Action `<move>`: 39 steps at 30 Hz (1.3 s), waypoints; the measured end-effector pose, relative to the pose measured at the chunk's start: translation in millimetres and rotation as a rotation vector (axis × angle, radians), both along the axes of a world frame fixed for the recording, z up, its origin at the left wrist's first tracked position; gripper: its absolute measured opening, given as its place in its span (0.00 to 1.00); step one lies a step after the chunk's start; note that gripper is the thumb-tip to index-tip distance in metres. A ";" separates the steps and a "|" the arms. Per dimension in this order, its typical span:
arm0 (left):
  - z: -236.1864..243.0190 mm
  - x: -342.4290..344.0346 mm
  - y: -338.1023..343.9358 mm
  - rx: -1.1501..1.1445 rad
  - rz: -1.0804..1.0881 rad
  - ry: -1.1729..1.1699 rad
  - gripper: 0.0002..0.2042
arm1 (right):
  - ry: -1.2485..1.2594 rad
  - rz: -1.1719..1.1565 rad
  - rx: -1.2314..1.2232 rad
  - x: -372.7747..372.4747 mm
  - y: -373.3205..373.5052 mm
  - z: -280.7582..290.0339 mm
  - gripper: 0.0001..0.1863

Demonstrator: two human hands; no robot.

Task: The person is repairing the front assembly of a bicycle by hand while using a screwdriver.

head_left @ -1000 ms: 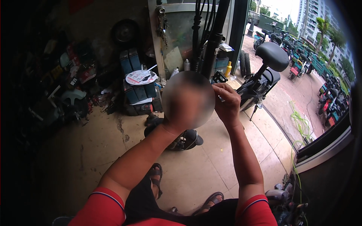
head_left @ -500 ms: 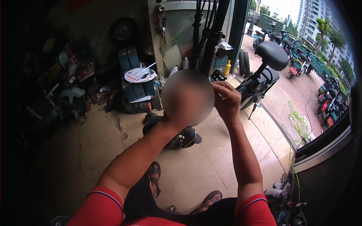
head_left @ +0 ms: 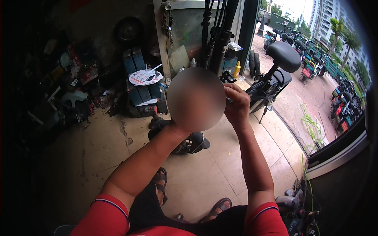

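Observation:
Both arms reach forward to the black stem (head_left: pixel 219 53) of an electric scooter or small bike. A round blur covers my left hand (head_left: pixel 192 114), so its fingers and anything they hold are hidden. Just right of the blur, my right hand (head_left: pixel 238 103) is closed in a pinch. What lies between its fingertips is too hidden to name. Black cables (head_left: pixel 205 35) run along the stem. Under my hands a black wheel and fender (head_left: pixel 195 143) rest on the floor. The black saddle (head_left: pixel 283 57) stands beyond my right hand.
Stacked batteries (head_left: pixel 143 93) carry a round printed card (head_left: pixel 145 77) at left. Dark clutter (head_left: pixel 75 98) lines the left wall. A yellow bottle (head_left: pixel 237 69) stands behind. At right, a green hose (head_left: pixel 313 128) crosses the doorway; parked scooters (head_left: pixel 344 104) stand outside. Parts (head_left: pixel 293 204) lie lower right.
My right hand has shifted very slightly to the left, still pinched. Both arms otherwise keep nearly the same pose, and the surroundings look unchanged.

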State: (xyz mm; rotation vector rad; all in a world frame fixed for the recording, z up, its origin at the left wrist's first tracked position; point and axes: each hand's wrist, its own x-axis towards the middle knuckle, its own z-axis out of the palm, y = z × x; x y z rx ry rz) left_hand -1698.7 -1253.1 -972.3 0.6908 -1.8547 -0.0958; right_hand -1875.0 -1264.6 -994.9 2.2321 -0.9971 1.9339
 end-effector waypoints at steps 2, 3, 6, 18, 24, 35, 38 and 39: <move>1.8 1.7 -0.3 -0.012 0.010 -0.001 0.04 | -0.007 0.072 0.040 -0.3 -0.8 0.8 0.17; 2.3 2.3 -0.4 -0.024 0.018 -0.003 0.04 | -0.012 0.139 0.081 -1.2 -1.0 1.1 0.18; 4.1 0.8 2.2 -0.009 -0.002 0.027 0.04 | 0.014 0.257 0.170 -8.3 3.2 5.4 0.18; 2.9 -5.8 3.4 -0.047 -0.007 0.000 0.05 | -0.141 0.433 0.442 -28.9 0.5 -1.7 0.15; 9.2 -1.3 5.4 -0.065 0.011 -0.042 0.06 | -0.139 0.478 0.516 -29.1 2.0 1.6 0.17; 9.0 -2.9 7.0 0.069 0.028 -0.023 0.05 | -0.269 0.585 0.639 -33.4 5.2 -0.5 0.12; 1.7 -2.1 -0.1 0.063 0.024 -0.010 0.05 | -0.345 0.642 0.655 -32.0 2.7 -3.5 0.11; -1.5 -0.4 -2.6 0.024 0.010 0.009 0.05 | -0.361 0.665 0.647 -31.3 1.1 -4.8 0.11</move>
